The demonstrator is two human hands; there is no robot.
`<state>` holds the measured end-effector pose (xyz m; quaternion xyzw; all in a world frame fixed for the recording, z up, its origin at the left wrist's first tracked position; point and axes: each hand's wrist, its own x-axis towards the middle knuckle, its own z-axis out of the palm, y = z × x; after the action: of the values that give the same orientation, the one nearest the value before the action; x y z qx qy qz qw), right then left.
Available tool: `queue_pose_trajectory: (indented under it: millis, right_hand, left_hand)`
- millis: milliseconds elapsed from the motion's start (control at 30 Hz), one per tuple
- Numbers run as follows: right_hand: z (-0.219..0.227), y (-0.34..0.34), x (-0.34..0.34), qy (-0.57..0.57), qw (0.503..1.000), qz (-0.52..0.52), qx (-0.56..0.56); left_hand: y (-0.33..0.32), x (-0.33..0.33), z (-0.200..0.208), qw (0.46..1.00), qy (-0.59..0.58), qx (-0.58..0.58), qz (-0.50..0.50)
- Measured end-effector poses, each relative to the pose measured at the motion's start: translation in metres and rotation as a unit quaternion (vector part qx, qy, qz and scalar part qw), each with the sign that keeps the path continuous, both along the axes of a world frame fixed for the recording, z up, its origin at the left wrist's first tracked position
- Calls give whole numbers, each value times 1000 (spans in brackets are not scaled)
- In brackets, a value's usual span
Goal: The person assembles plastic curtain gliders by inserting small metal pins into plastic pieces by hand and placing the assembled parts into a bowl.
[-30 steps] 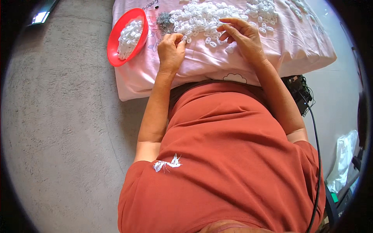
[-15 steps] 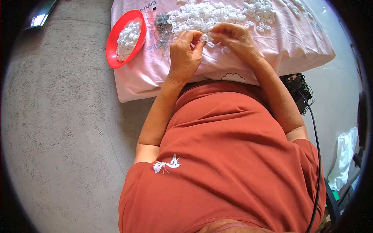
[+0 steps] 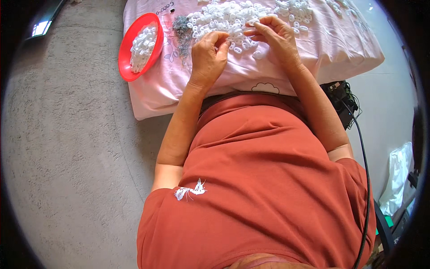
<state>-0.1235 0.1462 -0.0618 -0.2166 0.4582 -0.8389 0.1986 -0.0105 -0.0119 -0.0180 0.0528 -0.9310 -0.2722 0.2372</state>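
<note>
A heap of small white oval plastic pieces with holes (image 3: 224, 17) lies on the pink cloth-covered table (image 3: 251, 71). At its near edge, my left hand (image 3: 208, 58) is closed, thumb against the bent forefinger; whatever is between those fingertips is hidden. My right hand (image 3: 280, 42) reaches over the heap from the right, its thumb and forefinger pinched on a white oval plastic piece (image 3: 253, 22). Several loose pieces lie between the hands. Left of the heap is a tangled pile of thin grey metal-looking bits (image 3: 182, 33), too fine to make out singly.
A red bowl (image 3: 156, 51) holding many white pieces stands tilted at the table's left edge. A smaller cluster of white pieces (image 3: 299, 13) lies to the right. A black cable (image 3: 365, 166) runs down my right side. A white plastic bag (image 3: 396, 179) lies at the right.
My hands, close together at a white piece before, have drawn apart. My right hand has moved up over the heap; my left hand has shifted slightly left. The view has shifted a little.
</note>
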Motion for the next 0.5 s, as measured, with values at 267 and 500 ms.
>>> queue_pose_trajectory:
  millis: [267, 500]
  right_hand:
    - [-19, 0, -8, -7, 996, -83, -25]
    - [-14, -2, -5, 2, 989, -139, -43]
  left_hand:
    - [-5, -17, -14, 998, 14, -53, -17]
    - [5, -29, -15, 996, -1, -77, -37]
